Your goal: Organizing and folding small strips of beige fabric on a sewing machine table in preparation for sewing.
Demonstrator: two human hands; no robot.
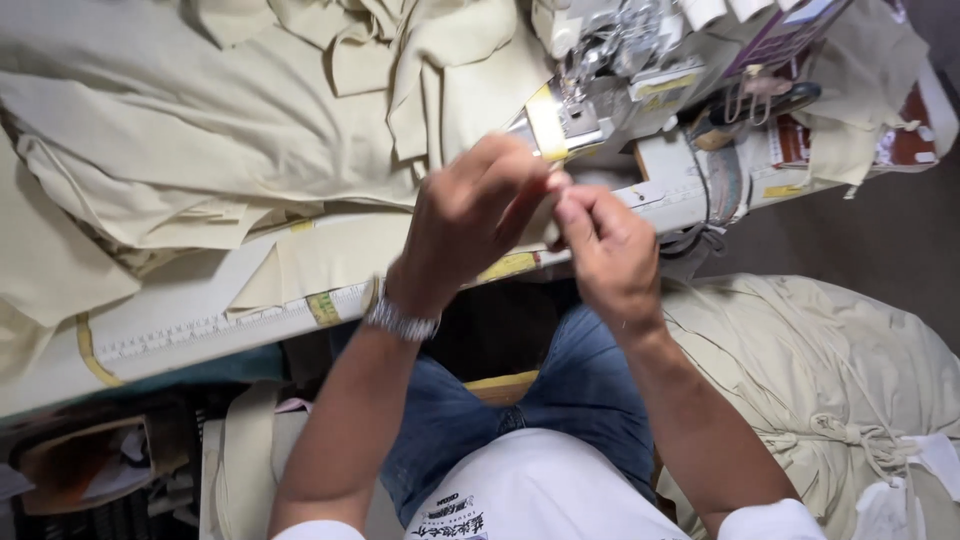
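Both hands [470, 215] [605, 250] hide something, perhaps cloth, between blurred fingers [555, 190].

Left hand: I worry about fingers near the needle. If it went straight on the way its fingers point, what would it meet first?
Probably the right hand, whose fingertips already meet the left hand; the sewing machine lies beyond, though depth is unclear.

Pale khaki fabric pieces [250, 130], white sewing machine [620, 60] with yellow tape, blue jeans [580, 390], silver wristwatch [400, 320]
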